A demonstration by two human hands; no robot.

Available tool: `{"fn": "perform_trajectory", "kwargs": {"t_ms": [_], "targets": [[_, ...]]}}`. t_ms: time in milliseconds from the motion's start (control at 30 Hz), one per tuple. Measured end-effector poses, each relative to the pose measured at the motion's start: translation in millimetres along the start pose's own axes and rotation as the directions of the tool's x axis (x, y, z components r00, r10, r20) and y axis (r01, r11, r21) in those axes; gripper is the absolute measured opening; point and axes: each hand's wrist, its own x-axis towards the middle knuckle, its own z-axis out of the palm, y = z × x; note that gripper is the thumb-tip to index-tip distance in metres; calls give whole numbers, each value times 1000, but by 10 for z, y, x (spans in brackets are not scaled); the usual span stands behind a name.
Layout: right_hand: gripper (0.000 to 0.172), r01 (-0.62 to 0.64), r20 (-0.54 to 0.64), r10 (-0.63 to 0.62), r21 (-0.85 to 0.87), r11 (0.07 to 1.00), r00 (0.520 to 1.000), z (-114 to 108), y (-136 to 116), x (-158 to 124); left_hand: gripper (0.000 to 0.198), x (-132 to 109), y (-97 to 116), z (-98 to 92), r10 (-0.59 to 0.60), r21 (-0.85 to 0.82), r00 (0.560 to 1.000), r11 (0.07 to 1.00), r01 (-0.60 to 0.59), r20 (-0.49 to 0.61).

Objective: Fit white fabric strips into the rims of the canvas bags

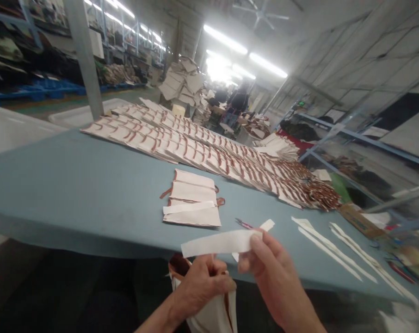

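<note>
My right hand (270,268) pinches one end of a white strip (216,243), which stretches leftward over the table's front edge. Just below it, the fingers of my left hand (204,282) are closed on a cream fabric piece with brown edging (212,317), hanging in front of the table. Its lower part leaves the picture. On the table beyond lie overlapping cream fabric pieces with brown edging (192,192), with another white strip (187,208) across the nearest one. Purple-handled snips (243,224) lie behind my right hand, partly covered.
Long overlapping rows of cream pieces with brown edges (195,148) run along the far side of the blue-green table (74,185). Loose pale strips (329,247) and a cardboard box (362,222) lie at right. A metal post (84,60) rises behind; a person (237,101) stands in the background.
</note>
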Motion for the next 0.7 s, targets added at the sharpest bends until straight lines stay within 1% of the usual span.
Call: {"fn": "perform_trajectory", "kwargs": {"t_ms": [67,100,167,200,233,333,400,433,467,500,533,567,633,667,700], "targets": [[43,-37,-49,37,-7,999,998,-97,184,-145,73,-65,44,-46,26,-60,997,998,-31,-78],[43,-48,-79,48,-7,999,996,-148,280,-205,79,-88,56,-65,39,-67,988,997,-49,-150],[43,-62,-142,63,6,998,988,-237,469,-294,82,-117,67,-100,59,-43,950,996,-76,-306],[43,-66,-178,69,21,998,982,-269,562,-324,80,-125,69,-118,67,-9,929,997,-75,-363],[44,-67,-216,74,39,997,974,-289,655,-346,76,-130,72,-140,73,31,914,997,-67,-398],[45,-83,-306,113,109,991,945,-281,939,-385,60,-155,89,-222,95,116,892,992,-48,-442],[47,-115,-343,156,136,984,926,-258,1136,-411,52,-189,116,-278,124,220,881,975,-23,-456],[49,-139,-350,174,123,983,920,-258,1231,-428,49,-211,134,-301,143,290,881,957,-7,-452],[52,-164,-355,181,78,983,917,-273,1318,-447,48,-234,155,-319,167,365,882,931,6,-440],[54,-187,-354,173,-6,982,919,-304,1389,-468,47,-259,179,-330,188,438,886,899,18,-423],[55,-205,-347,150,-129,970,926,-350,1438,-488,46,-284,205,-334,203,499,893,866,27,-402],[54,-211,-334,112,-275,938,936,-404,1457,-505,44,-309,231,-331,214,544,901,838,28,-377],[49,-174,-297,1,-556,813,955,-507,1390,-521,39,-354,287,-308,223,623,925,782,18,-307],[47,-133,-264,-61,-657,742,963,-535,1304,-515,37,-373,315,-288,216,657,941,754,9,-261],[44,-82,-231,-124,-717,693,965,-536,1191,-498,35,-388,341,-266,204,686,956,727,-3,-211]]}}
